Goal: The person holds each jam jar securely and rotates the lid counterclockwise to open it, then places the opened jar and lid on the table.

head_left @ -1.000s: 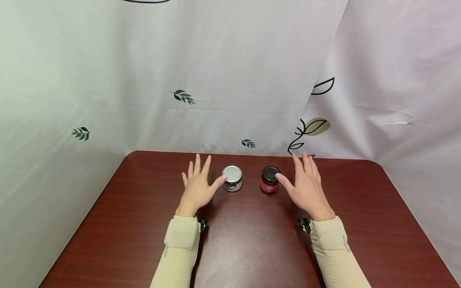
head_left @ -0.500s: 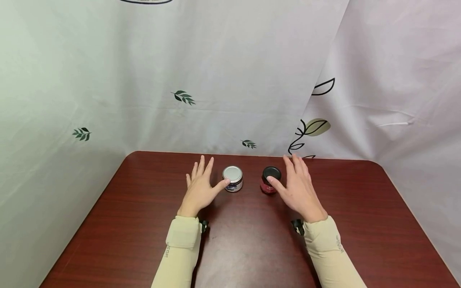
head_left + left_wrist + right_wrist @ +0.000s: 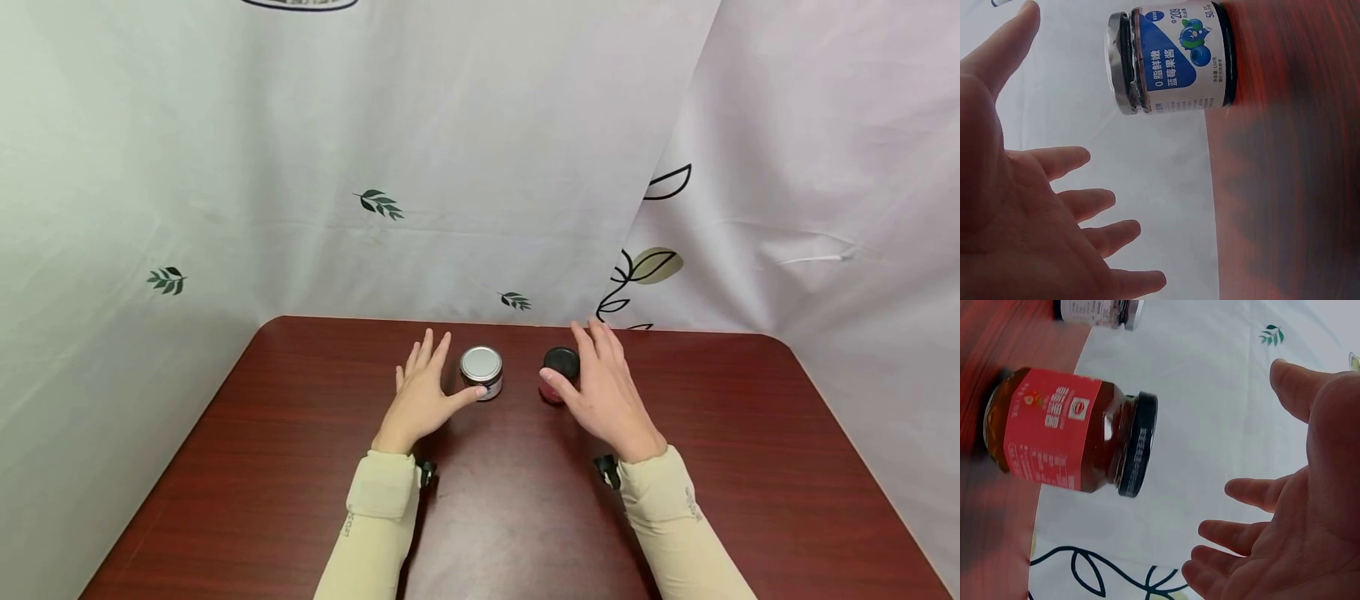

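Observation:
Two glass jars stand upright near the back of the table. The left one is a blueberry jam jar [image 3: 1179,59] with a silver lid and a white and blue label. To its right stands a jar with a red label [image 3: 1050,428], a black lid and amber-brown contents. My left hand [image 3: 420,404] is spread beside the jam jar, its thumb overlapping the jar's front in the head view. My right hand [image 3: 609,398] is spread at the right of the red-labelled jar, the thumb crossing in front of it. In both wrist views a gap shows between fingers and jar.
The dark red wooden table [image 3: 510,500] has rounded back corners. A white curtain [image 3: 480,167] with leaf prints hangs right behind its back edge and along both sides. A dark device sits at each wrist, under the pale sleeves.
My right hand has moved left, its thumb now across the red-labelled jar. My left hand has shifted slightly right, its thumb lower over the jam jar's front. The jars stay put.

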Motion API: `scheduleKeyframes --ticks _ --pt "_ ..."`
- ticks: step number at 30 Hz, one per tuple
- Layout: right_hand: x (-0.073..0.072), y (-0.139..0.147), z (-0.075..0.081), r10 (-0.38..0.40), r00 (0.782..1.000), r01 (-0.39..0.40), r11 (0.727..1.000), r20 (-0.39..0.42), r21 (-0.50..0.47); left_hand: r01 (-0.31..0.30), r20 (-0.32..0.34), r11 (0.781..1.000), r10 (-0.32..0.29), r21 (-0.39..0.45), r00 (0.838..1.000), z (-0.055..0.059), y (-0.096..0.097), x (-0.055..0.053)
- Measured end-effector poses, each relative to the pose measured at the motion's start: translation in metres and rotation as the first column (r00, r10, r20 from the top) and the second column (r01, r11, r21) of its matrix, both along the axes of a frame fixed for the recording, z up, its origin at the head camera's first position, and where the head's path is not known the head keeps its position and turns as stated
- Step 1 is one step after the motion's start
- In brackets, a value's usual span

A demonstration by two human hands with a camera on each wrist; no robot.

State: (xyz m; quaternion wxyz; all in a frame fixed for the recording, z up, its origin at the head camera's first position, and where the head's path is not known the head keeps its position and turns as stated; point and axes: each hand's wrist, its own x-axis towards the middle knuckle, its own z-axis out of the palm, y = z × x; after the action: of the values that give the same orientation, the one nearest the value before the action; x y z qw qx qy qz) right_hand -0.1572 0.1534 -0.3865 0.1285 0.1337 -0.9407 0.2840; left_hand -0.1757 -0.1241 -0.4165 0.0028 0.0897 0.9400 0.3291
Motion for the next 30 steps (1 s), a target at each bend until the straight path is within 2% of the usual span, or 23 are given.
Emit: scheduleKeyframes --ticks 30 --pt "-0.004 -0.039 -0.004 0.110 0.994 -0.111 0.994 -0.012 -0.011 0.013 0.013 0.992 -0.015 0.124 1.000 -0.010 0.008 -0.009"
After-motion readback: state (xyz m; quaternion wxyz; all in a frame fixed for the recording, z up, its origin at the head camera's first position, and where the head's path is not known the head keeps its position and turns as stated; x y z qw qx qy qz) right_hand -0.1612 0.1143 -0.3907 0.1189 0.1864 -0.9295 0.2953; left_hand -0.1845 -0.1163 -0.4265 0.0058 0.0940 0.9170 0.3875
